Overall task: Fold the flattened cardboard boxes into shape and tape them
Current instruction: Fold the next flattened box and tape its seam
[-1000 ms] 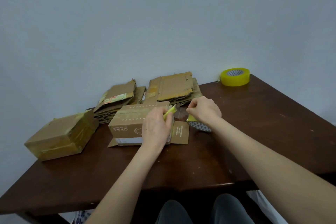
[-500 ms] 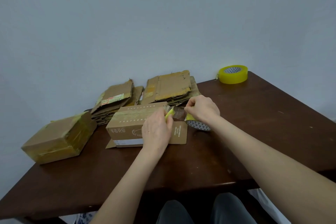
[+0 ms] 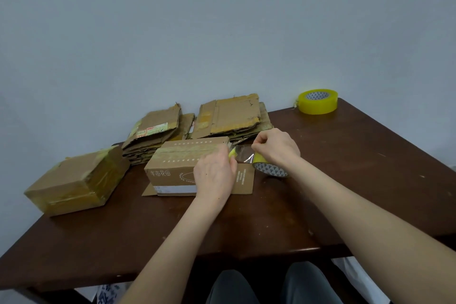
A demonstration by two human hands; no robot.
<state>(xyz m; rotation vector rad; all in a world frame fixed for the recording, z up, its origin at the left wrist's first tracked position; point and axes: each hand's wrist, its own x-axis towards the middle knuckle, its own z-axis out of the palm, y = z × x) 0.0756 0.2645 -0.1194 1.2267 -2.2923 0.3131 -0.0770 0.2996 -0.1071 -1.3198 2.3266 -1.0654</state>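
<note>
Head cam: left hand (image 3: 214, 176) pinches a yellow tool (image 3: 232, 154) at the taut tape strip (image 3: 243, 155), right hand (image 3: 277, 147) grips the tape roll (image 3: 271, 170); cutting's probably next, needs tension.

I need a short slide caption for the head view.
Left hand holds a yellow tool to tape stretched from the folded box; right hand holds the roll.

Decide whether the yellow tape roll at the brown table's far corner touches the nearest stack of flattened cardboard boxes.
Apart. The head view shows bare brown table between the yellow tape roll and the flattened cardboard stack.
</note>
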